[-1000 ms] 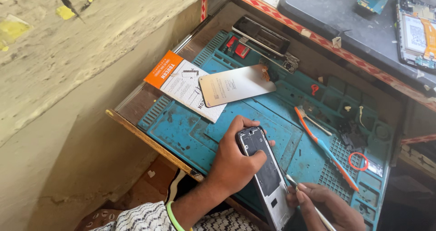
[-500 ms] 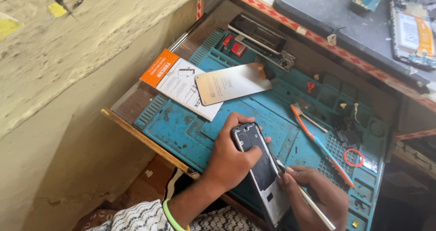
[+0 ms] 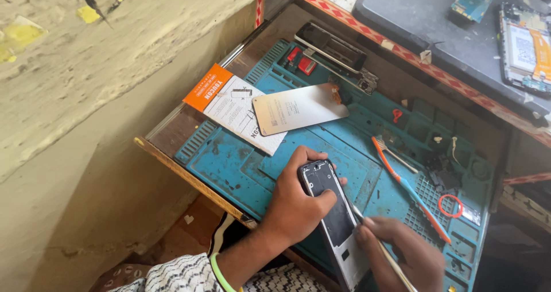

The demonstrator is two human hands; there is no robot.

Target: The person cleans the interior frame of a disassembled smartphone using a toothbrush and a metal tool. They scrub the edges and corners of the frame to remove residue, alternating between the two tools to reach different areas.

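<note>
Clamped by the left hand (image 3: 298, 203) across its upper half, the phone (image 3: 333, 214) lies low centre on the mat (image 3: 241, 166). Right hand (image 3: 402, 254) pinches a thin tool (image 3: 373, 237) at its edge. Light, stiff, probably fragile; best held by the side rails.

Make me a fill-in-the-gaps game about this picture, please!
1. The left hand holds a ____.
2. The mat under the hands is ____ in colour.
3. The right hand holds a thin ____.
4. The toothbrush lies on the ____.

Missing words: phone; blue; tool; mat
</note>
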